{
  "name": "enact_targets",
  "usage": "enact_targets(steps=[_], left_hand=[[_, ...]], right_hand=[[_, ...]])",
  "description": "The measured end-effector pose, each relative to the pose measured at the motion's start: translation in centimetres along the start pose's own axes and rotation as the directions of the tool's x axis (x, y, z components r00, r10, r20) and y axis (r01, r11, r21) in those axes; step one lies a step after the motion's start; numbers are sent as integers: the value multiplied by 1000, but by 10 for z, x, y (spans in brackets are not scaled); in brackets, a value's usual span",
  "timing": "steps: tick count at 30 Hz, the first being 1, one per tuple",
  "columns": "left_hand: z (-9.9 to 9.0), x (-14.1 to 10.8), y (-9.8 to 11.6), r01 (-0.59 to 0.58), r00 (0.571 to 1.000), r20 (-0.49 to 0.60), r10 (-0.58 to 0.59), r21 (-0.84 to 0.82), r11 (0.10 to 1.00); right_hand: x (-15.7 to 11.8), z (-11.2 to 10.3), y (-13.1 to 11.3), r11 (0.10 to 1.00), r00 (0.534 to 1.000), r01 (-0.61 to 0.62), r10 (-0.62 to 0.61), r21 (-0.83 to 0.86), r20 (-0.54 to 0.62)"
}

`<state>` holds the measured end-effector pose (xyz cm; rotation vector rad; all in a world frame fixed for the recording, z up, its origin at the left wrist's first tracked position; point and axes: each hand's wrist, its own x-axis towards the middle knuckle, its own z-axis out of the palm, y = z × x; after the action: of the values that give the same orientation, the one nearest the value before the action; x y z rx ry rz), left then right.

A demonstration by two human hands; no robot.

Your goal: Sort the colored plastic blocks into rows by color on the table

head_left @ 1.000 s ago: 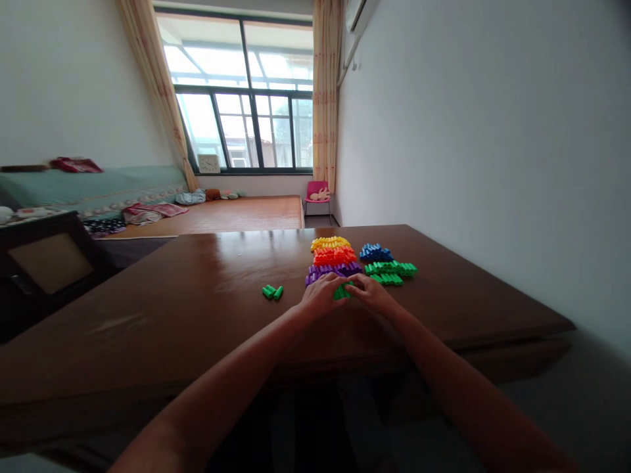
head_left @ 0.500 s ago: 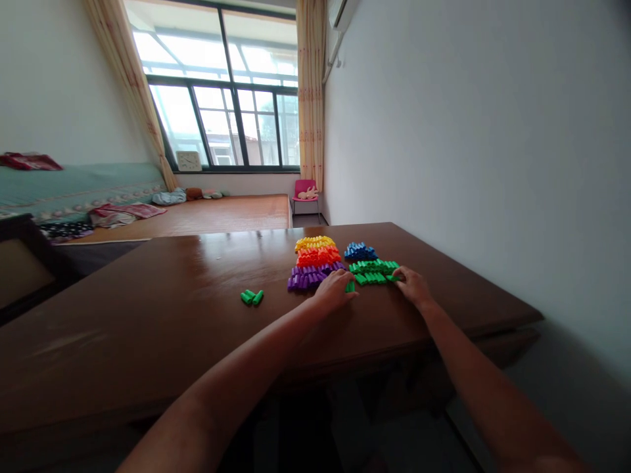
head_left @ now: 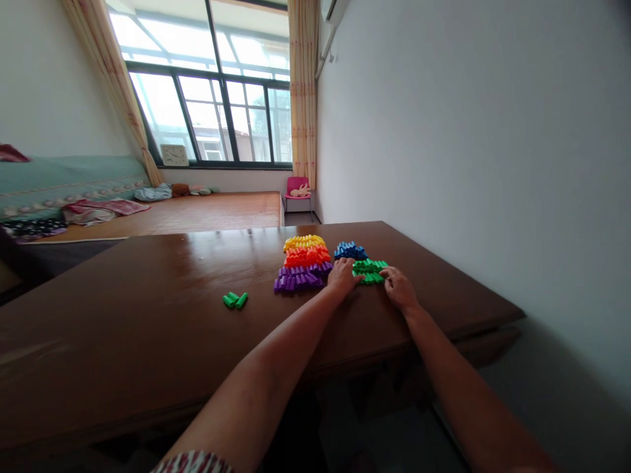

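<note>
Several green tubes [head_left: 369, 267] lie in rows on the brown table, between my two hands. My left hand [head_left: 342, 276] touches their left end, its fingers apart and curved around that side. At the right end, my right hand [head_left: 398, 286] has its fingertips against the green pieces. Behind them is a blue group [head_left: 350, 250]. Left of my left hand, purple tubes [head_left: 300, 278], orange tubes [head_left: 306, 255] and yellow tubes [head_left: 304, 242] are stacked in bands going back. A small green cluster [head_left: 235, 300] lies apart, further left.
The brown table [head_left: 162, 315] stretches widely to the left, with its right corner near the white wall [head_left: 444, 131]. Beyond it are a bed platform [head_left: 221, 210], a pink chair [head_left: 298, 186] and a window.
My left hand has moved in against the left end of the green rows, and the green piece by its fingers no longer shows separately. The view has shifted slightly to the right.
</note>
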<state>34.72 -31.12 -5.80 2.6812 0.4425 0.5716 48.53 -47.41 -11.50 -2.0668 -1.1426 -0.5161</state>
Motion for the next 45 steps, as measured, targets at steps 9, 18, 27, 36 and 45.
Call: enact_targets(steps=[9,18,27,36,45], left_hand=[[-127,-56,-104,-127,980,-145,137,79,989],[-200,-181,-251,192,975,104,-197,52,980],[-176,-199,-228,41,999,36,-40,-20,999],[-169,-211,-233,102,993,-41,-106,-98,990],[-164,-170,-200,-57,997,-47,57,12,998]], right_hand=[[-3,-5,1,998,998,-43,41,-43,-39],[11,2,-78,995,987,98,-100,-22,-125],[-4,124,-323,913,795,238,-379,330,475],[-11,114,-317,883,765,273,-440,383,470],[11,11,-113,983,991,-124,116,134,66]])
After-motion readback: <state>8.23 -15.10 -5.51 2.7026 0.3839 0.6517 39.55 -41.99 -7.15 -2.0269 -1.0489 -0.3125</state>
